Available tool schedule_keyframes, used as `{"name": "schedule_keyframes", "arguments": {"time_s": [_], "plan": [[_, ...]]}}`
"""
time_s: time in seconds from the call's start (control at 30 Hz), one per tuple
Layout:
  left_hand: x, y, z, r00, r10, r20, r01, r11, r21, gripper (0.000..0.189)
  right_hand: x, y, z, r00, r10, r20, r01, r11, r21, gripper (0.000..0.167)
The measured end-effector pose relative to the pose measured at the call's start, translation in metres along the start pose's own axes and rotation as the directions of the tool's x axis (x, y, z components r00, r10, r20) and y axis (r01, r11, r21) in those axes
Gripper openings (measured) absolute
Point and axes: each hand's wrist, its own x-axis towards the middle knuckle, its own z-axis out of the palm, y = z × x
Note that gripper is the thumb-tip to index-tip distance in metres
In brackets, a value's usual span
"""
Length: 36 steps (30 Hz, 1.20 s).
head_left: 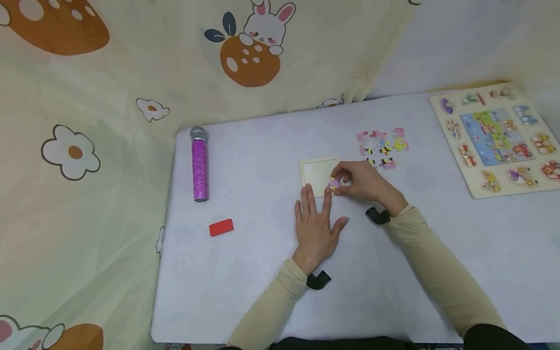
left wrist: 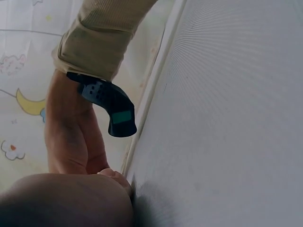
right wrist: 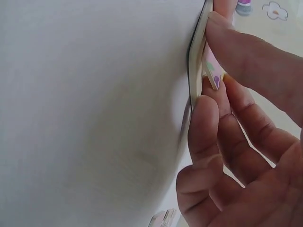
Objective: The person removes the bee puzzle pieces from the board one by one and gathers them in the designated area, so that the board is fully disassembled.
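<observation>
My right hand [head_left: 360, 182] pinches a small pink and yellow jigsaw piece [head_left: 333, 183] over the lower right corner of a pale square puzzle tray [head_left: 316, 172]. In the right wrist view, the thumb presses near the tray's edge [right wrist: 195, 75] and the piece [right wrist: 215, 73] is tilted inside it. Fingers spread and nearly straight, my left hand [head_left: 316, 233] rests with its fingertips at the tray's lower edge. Its near part [left wrist: 66, 201] fills the bottom of the left wrist view, with the right hand [left wrist: 71, 137] behind it.
Several colourful jigsaw pieces [head_left: 380, 146] lie behind and right of the tray. A large picture puzzle board [head_left: 474, 180] sits at the far right. On the left are a purple glittery microphone [head_left: 200, 167] and a red block [head_left: 221, 227]. A patterned curtain [head_left: 109, 146] hangs along the table's left and back.
</observation>
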Motion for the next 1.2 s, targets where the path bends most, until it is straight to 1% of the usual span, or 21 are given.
{"name": "schedule_keyframes", "arguments": {"time_s": [0.17, 0.33, 0.53, 0.73, 0.93, 1.0, 1.07, 1.2], "plan": [[-0.001, 0.001, -0.001, 1.0, -0.002, 0.003, 0.002, 1.0, 0.006, 0.084, -0.003, -0.003, -0.001, 1.0, -0.002, 0.015, 0.001, 1.0, 0.018, 0.037], [-0.001, 0.003, -0.002, 1.0, 0.0, 0.008, 0.0, 1.0, 0.008, 0.085, -0.004, -0.004, -0.005, 0.999, 0.012, 0.041, -0.012, 1.0, 0.004, 0.039], [0.0, 0.003, -0.002, 1.0, 0.009, -0.007, -0.009, 1.0, 0.006, 0.085, -0.003, -0.002, -0.01, 0.998, -0.025, 0.051, 0.026, 1.0, -0.014, 0.039], [0.0, 0.003, -0.001, 0.999, 0.023, -0.024, -0.023, 1.0, 0.003, 0.085, -0.004, 0.001, -0.013, 0.998, -0.035, 0.045, 0.036, 0.999, -0.029, 0.038], [-0.001, 0.003, -0.002, 0.999, 0.023, -0.033, -0.023, 1.0, 0.013, 0.083, -0.012, 0.014, -0.02, 0.999, -0.044, 0.003, 0.044, 0.998, -0.041, 0.039], [-0.001, 0.002, -0.004, 1.0, 0.017, -0.024, -0.016, 1.0, 0.019, 0.082, -0.016, 0.02, -0.025, 0.999, -0.043, -0.02, 0.042, 0.998, -0.036, 0.038], [-0.001, 0.001, -0.006, 1.0, 0.013, -0.009, -0.013, 1.0, 0.017, 0.081, -0.021, 0.027, -0.031, 0.998, -0.033, -0.044, 0.032, 0.999, -0.036, 0.038], [-0.001, -0.001, -0.011, 1.0, 0.021, 0.019, -0.022, 0.999, 0.026, 0.08, -0.034, 0.042, -0.05, 0.994, 0.031, -0.107, -0.035, 0.999, -0.04, 0.037]]}}
